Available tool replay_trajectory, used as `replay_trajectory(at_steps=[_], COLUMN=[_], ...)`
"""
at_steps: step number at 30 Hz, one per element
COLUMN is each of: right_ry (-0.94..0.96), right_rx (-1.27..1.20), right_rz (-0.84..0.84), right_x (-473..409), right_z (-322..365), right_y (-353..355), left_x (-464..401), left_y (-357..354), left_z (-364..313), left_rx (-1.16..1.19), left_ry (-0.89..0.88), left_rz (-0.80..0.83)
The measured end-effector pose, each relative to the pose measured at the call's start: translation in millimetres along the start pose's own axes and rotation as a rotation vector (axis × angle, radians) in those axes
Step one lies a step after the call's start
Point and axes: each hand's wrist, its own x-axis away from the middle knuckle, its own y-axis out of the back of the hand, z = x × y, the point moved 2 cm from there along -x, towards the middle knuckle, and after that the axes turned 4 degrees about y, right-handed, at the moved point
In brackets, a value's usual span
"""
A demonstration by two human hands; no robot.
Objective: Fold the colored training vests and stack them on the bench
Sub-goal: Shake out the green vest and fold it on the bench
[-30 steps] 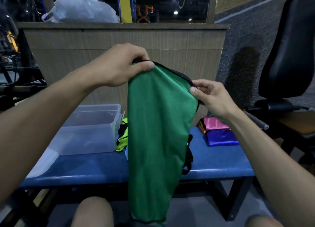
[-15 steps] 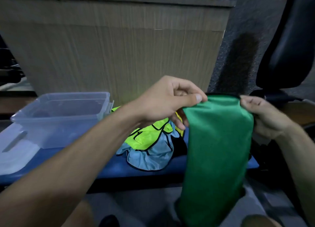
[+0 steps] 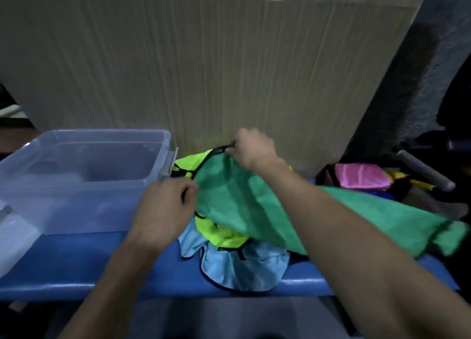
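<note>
Green mesh training vest with black edge binding [image 3: 244, 206] lies stretched across centre frame, running from its bound end at centre down to lower right, where its far end hangs past the bench edge. It is draped over a heap of other vests rather than flat on the pad. Right hand [image 3: 252, 147], upper centre, fingers curled, pinches the black binding at the vest's upper corner. Left hand [image 3: 163, 208], centre frame, fingers curled in, grips the vest's near corner at the binding; thumb side faces the cloth. Both forearms reach in from the bottom of the frame, the right one crossing over the green fabric. Under the green vest: a fluorescent yellow mesh vest with black trim [image 3: 221, 233], crumpled, and beneath that a light blue vest with dark binding [image 3: 239, 267], its rounded edge overhanging the front lip of the bench. All rest on a blue padded bench [image 3: 84, 264] spanning the lower half of the frame. At left on the bench, just beside the heap, a clear plastic storage tub [image 3: 84, 178]; contents unclear through blur. At right of frame, a folded pink satin-look vest [image 3: 362, 175] tops a small stack, lower layers hard to make out. Behind everything, a tan wood-grain panel wall [image 3: 204, 58].
</note>
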Motion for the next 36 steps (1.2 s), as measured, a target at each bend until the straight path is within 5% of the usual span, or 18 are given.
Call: replay_trajectory(at_steps=[8, 12, 16, 22, 28, 36], right_ry=[0.193, 0.219, -0.023, -0.612, -0.951, -0.963], right_rx=[-0.397, -0.499, -0.45, -0.335, -0.434, -0.648], right_rz=[0.029, -0.145, -0.318, -0.465, -0.203, 0.019], right_x=[11, 48, 99, 187, 247, 246], right_z=[32, -13, -106, -250, -328, -335], right_y=[-80, -59, -44, -11, -6, -31], left_x=[-12, -20, -11, 26, 58, 79], left_y=[-28, -47, -81, -149, -184, -218], left_z=[87, 48, -34, -104, -144, -200], left_rx=[-0.565, -0.392, -0.093, 0.035, 0.049, -0.071], left_ry=[0.202, 0.072, -0.268, -0.603, -0.753, -0.71], left_rz=[0.409, 0.38, 0.269, 0.424, 0.512, 0.491])
